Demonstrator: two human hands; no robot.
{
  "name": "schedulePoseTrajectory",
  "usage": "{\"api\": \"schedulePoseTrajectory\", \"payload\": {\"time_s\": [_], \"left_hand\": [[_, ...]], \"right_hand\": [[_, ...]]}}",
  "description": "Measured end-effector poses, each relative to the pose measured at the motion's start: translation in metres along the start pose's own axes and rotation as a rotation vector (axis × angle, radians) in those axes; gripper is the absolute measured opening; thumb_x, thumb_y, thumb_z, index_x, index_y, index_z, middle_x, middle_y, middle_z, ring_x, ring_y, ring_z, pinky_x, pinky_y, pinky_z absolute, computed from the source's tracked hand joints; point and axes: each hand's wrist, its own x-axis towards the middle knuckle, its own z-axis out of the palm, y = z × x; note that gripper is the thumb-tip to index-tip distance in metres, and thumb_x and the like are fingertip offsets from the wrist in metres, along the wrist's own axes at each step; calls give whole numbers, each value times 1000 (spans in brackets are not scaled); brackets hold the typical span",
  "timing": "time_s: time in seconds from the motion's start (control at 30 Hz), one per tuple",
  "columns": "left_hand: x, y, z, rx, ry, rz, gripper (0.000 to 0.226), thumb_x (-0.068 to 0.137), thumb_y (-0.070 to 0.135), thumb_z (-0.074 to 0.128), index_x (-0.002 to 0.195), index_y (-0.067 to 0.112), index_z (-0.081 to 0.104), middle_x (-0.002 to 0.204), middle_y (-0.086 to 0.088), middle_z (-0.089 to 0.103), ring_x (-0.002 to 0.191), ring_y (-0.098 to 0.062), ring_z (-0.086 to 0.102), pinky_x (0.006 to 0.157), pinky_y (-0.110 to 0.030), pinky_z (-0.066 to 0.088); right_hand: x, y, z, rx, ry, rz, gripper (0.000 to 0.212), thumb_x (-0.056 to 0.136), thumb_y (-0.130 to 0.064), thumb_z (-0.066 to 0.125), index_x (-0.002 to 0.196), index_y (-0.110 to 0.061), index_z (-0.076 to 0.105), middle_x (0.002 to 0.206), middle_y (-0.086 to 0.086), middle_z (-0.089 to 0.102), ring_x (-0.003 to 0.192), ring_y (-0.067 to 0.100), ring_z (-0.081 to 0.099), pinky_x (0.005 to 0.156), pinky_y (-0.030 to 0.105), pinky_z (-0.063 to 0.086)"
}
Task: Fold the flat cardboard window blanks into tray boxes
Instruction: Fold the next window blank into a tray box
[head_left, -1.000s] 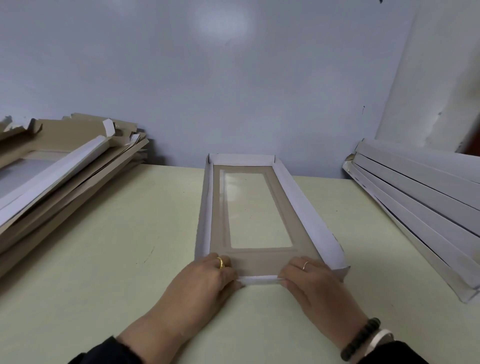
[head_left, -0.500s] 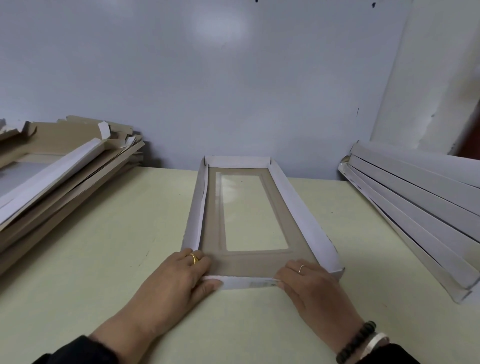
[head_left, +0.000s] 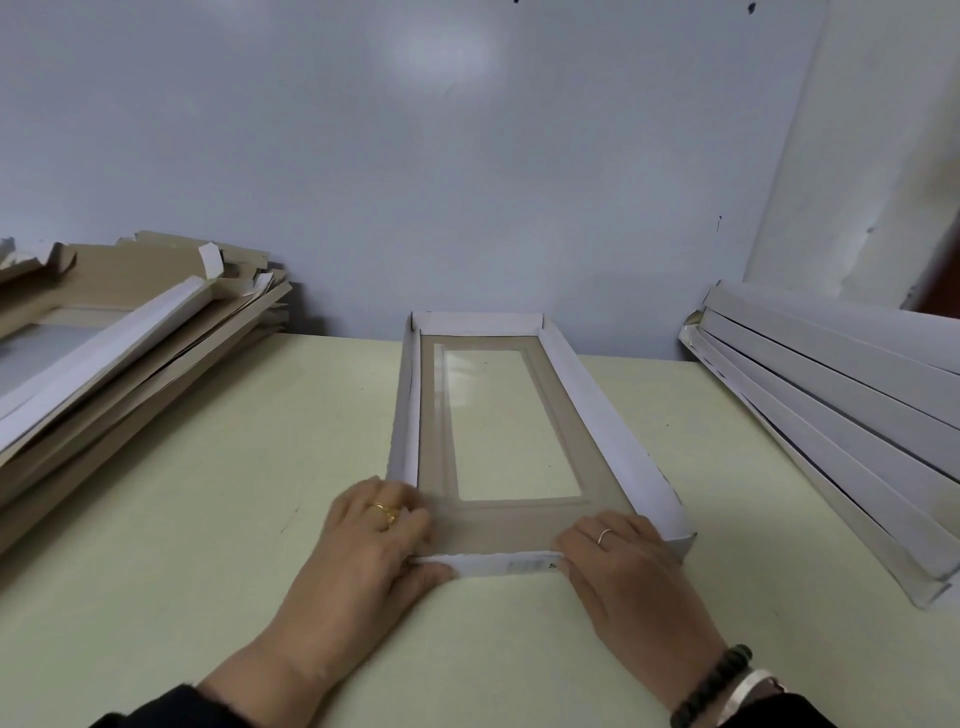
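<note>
A pale yellow-green table (head_left: 208, 519) runs up to a grey-blue wall, and your tray box (head_left: 597, 415) lies lengthwise at its middle, window down. Your left hand (head_left: 374, 540) pinches the near-left corner and your right hand (head_left: 623, 561) grips the near-right, both on the near wall. Flat blanks (head_left: 130, 353) are stacked at left, folded white trays (head_left: 831, 415) at right.

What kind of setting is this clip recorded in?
Probably a small packaging workbench for hand assembly: a stack of flat cardboard blanks at left, finished white boxes stacked at right, and one window tray being folded on a plain table.
</note>
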Motion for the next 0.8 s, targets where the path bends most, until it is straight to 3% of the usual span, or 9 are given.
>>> {"api": "schedulePoseTrajectory", "payload": {"time_s": [0.07, 0.17, 0.23, 0.3, 0.4, 0.47, 0.53, 0.63, 0.8], "left_hand": [[0, -3, -2, 21, 58, -93, 42, 75, 58, 46, 78, 19, 60, 91, 6, 54, 81, -13, 47, 69, -22, 29], [-3, -4, 4, -158, -8, -201, 44, 79, 72, 38, 80, 31, 52, 88, 17, 42, 67, -7, 46, 58, -17, 33], [-5, -2, 8, -219, -53, -195, 34, 82, 66, 35, 74, 34, 43, 83, 15, 41, 69, -5, 46, 60, -19, 37], [-2, 5, 11, -247, -68, -131, 27, 87, 55, 38, 78, 31, 47, 82, 14, 45, 72, -3, 48, 66, -18, 40], [3, 25, 16, -347, -110, -6, 41, 90, 50, 30, 110, 24, 54, 92, 18, 49, 87, -3, 52, 76, -8, 36], [4, 38, 18, -428, -140, 3, 48, 88, 51, 22, 131, 34, 35, 89, 20, 47, 81, 1, 48, 74, -5, 33], [4, 42, 19, -479, -153, -1, 49, 86, 52, 19, 134, 43, 17, 85, 19, 46, 74, 5, 44, 73, -10, 37], [2, 39, 20, -439, -127, 6, 46, 91, 47, 23, 136, 42, 14, 89, 18, 46, 77, 8, 40, 76, -9, 35], [3, 36, 25, -339, -127, 33, 38, 98, 30, 36, 136, 30, 31, 95, 15, 41, 81, 6, 35, 78, -4, 29]], "right_hand": [[0, 3, 0, -41, -26, 52, 37, 39, 0, 86, 60, -18, 62, 64, -5, 58, 62, 19, 59, 66, 25, 31], [1, 4, -4, -105, -21, 113, 40, 34, 1, 87, 56, -17, 58, 67, -2, 58, 66, 22, 54, 62, 28, 26], [1, 0, -7, -97, -17, 144, 40, 32, 3, 84, 57, -16, 58, 65, 0, 58, 60, 21, 51, 55, 27, 32], [0, -9, -7, -14, -32, 158, 39, 33, 0, 84, 62, -17, 63, 65, -2, 58, 47, 18, 54, 40, 25, 36], [0, -29, -5, 154, -44, 93, 15, 62, -33, 65, 74, -23, 65, 70, -10, 58, 50, 9, 58, 44, 19, 35], [2, -38, -5, 188, -53, 153, 30, 61, -53, 52, 70, -24, 59, 65, -10, 54, 53, 7, 57, 46, 17, 33], [6, -39, -8, 123, -15, 239, 41, 53, -61, 62, 65, -23, 53, 61, -8, 51, 51, 10, 56, 43, 19, 35], [6, -29, -13, 84, 70, 329, 43, 52, -48, 80, 64, -17, 53, 62, -2, 52, 51, 21, 57, 43, 21, 40], [9, -14, -28, 68, 227, 338, 26, 75, -34, 49, 61, -13, 52, 63, 3, 49, 54, 26, 55, 49, 30, 39]]}}
